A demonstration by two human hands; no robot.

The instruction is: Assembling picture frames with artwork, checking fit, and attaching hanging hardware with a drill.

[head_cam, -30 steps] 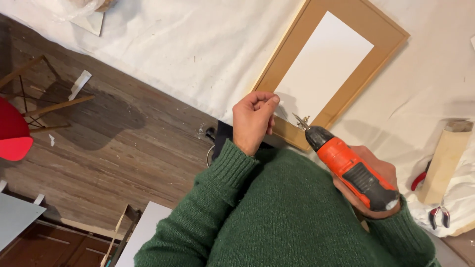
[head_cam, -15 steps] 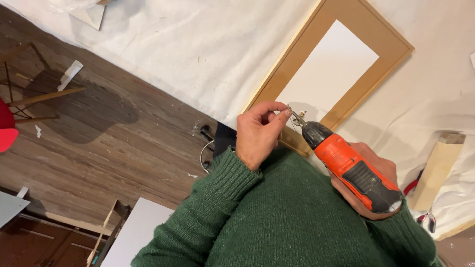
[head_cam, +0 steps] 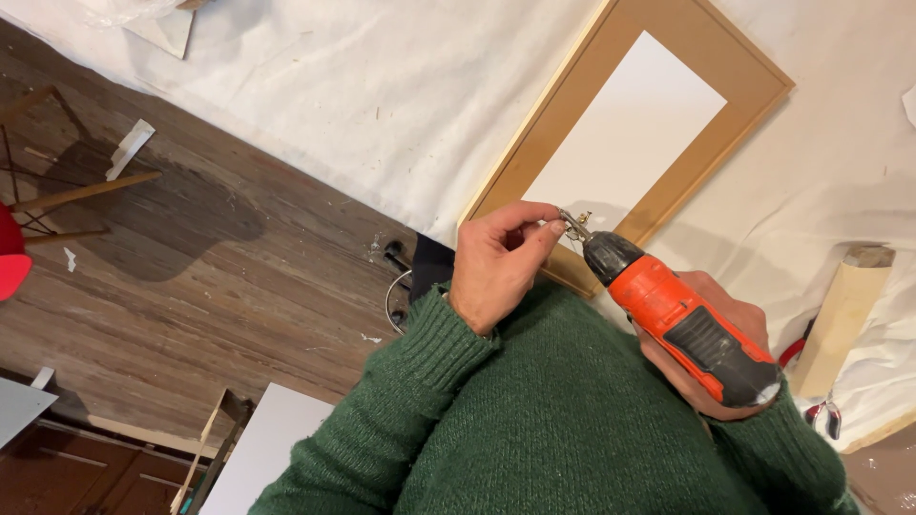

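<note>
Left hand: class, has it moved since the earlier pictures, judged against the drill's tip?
Yes. The left hand has closed in on the drill: earlier it was apart from the tip, now its fingers pinch at the bit, over the wooden frame.

Right hand [head_cam: 711,348] grips orange drill [head_cam: 682,324]; left hand [head_cam: 496,262] pinches small screw [head_cam: 571,224] at drill tip, above wooden frame [head_cam: 572,105] on white sheet [head_cam: 382,86].

Wooden frame [head_cam: 534,153] just ahead.
</note>
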